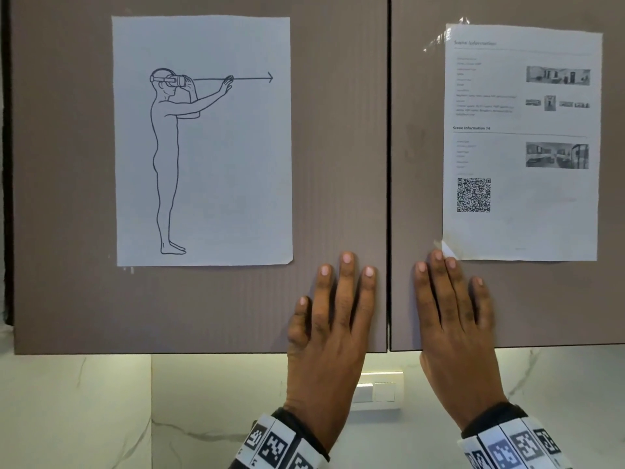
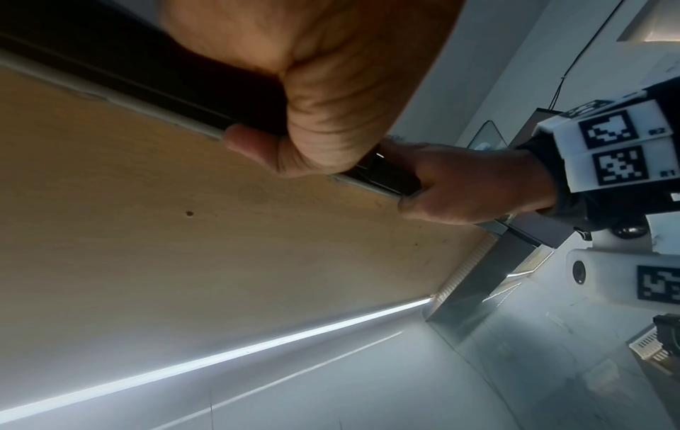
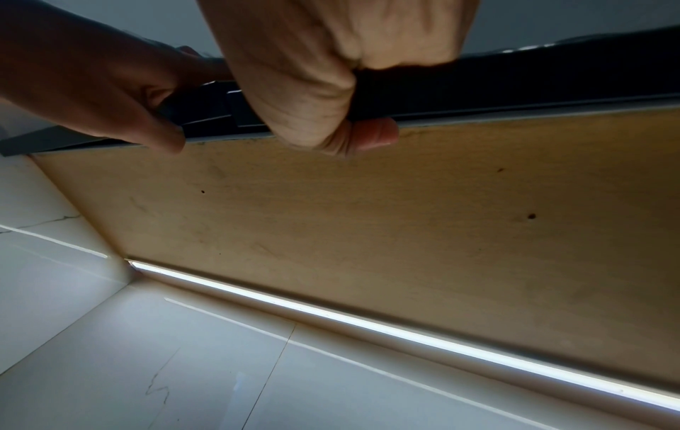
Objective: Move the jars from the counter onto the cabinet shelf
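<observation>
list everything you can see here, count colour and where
cabinet doors: 2, grey-brown, shut, side by side
line drawing sheet: 1, white, taped on left door
scene information sheet: 1, white with QR code, on right door
wall switch plate: 1, cream, on wall below the doors
marble wall: white, grey veins, below cabinet
light strip: 1, white, under cabinet
jars: none in view
wrist marker bands: 2, black and white
left hand: thumb under left door's bottom edge
right hand: thumb under right door's edge

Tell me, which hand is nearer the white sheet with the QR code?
Right. The right hand lies on the right cabinet door, fingertips touching the white QR-code sheet at its lower left corner; the left hand is on the left door, farther away.
</observation>
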`<state>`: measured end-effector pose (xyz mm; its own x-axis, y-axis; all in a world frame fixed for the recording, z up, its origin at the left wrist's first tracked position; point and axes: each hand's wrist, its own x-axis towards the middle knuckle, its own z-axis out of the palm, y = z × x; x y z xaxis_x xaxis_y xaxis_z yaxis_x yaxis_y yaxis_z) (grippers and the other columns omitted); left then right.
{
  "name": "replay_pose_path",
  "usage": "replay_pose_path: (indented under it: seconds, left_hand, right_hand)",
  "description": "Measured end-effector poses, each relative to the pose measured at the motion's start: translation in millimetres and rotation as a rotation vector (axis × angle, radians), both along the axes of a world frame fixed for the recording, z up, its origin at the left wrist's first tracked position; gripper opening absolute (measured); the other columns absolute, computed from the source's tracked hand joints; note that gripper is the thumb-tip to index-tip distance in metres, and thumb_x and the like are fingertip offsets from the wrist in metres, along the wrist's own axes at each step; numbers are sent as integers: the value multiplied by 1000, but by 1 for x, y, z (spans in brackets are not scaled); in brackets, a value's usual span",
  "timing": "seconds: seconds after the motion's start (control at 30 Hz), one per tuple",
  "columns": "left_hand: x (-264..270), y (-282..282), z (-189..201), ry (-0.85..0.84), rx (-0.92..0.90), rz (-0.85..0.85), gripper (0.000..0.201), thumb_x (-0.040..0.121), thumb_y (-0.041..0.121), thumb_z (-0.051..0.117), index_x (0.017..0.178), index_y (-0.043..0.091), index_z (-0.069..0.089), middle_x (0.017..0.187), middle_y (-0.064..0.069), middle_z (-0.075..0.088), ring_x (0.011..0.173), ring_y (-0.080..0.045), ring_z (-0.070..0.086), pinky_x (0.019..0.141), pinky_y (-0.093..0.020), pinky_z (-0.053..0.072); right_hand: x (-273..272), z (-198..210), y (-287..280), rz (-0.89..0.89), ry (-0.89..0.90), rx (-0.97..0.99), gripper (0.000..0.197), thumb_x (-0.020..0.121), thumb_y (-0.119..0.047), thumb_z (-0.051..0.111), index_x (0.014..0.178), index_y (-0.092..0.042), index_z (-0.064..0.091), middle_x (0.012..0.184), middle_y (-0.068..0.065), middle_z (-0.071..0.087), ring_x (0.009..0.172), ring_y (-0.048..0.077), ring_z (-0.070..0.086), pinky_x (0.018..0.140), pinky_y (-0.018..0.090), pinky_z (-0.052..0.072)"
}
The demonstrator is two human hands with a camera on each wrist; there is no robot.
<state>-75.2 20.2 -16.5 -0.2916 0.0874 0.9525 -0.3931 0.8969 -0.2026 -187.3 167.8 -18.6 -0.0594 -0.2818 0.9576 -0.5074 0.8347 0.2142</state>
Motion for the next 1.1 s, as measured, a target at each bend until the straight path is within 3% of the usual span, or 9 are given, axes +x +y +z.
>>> replay_pose_path:
  seconds: [0.23, 0.4, 0.5, 0.57, 0.77, 0.87, 0.93, 1.0, 1.1]
  left_hand:
    - [-9, -4, -2, 13, -12, 0, 55, 108, 12, 12, 162, 18, 20, 168, -11, 23, 151, -33, 30, 110, -47, 30]
    - [-13, -5, -1, 4, -18, 12, 55, 108, 13, 14, 162, 18, 21, 168, -10, 21, 152, -32, 26, 112, -46, 29]
    - [-13, -5, 0, 6, -5, -2, 54, 109, 15, 16, 162, 19, 21, 168, -10, 23, 152, -33, 28, 112, -46, 30]
    - [-10, -4, 0, 0, 1, -16, 55, 107, 18, 21, 162, 19, 22, 168, -10, 23, 152, -34, 29, 113, -47, 33]
    - [-2, 1, 0, -12, 19, -32, 56, 107, 16, 26, 162, 18, 20, 168, -11, 22, 151, -34, 29, 110, -46, 37]
    - [0, 0, 1, -36, 38, 5, 57, 106, 13, 19, 162, 18, 20, 168, -11, 20, 152, -34, 28, 111, -46, 34]
    - [-1, 0, 2, -34, 39, 49, 58, 106, 8, 13, 162, 19, 22, 168, -11, 21, 152, -33, 27, 113, -47, 29]
    - [-1, 2, 3, -57, 56, 83, 62, 105, 4, 4, 162, 19, 23, 168, -10, 20, 153, -33, 25, 116, -48, 29]
    - [3, 1, 1, -96, 43, 127, 66, 103, 0, 1, 162, 18, 22, 169, -10, 19, 154, -33, 23, 117, -50, 35]
  right_hand:
    - [-7, -3, -3, -27, 8, -5, 74, 89, 6, 45, 160, 2, 22, 169, 24, 15, 155, 44, 20, 119, 65, 24]
    - [-11, -4, -2, 10, 10, 0, 56, 106, -9, 10, 160, 0, 17, 169, 24, 13, 155, 45, 19, 120, 65, 22]
    - [-10, -4, 0, 24, 41, -2, 61, 101, -2, 32, 160, 1, 19, 168, 25, 15, 154, 46, 23, 121, 64, 22]
    - [-9, -3, 1, 2, 52, 2, 80, 85, 6, 54, 159, 2, 22, 167, 26, 18, 153, 47, 24, 120, 65, 23]
    - [-1, 0, 1, -42, 21, 15, 90, 77, 8, 63, 159, 2, 24, 168, 26, 17, 154, 46, 22, 119, 66, 24]
    - [-1, -2, 1, -42, 8, 23, 74, 89, 9, 47, 159, 2, 25, 168, 25, 16, 154, 45, 21, 120, 65, 22]
    - [1, -1, 0, -16, -17, 25, 58, 102, 1, 19, 159, 1, 24, 169, 24, 14, 155, 44, 19, 121, 65, 21]
    - [3, 1, 1, 8, -80, 47, 61, 105, -6, -2, 159, 0, 24, 169, 23, 14, 155, 43, 19, 121, 64, 21]
    - [8, 3, 6, 20, -112, 63, 63, 102, -4, -5, 161, -2, 20, 170, 22, 12, 156, 43, 16, 121, 65, 21]
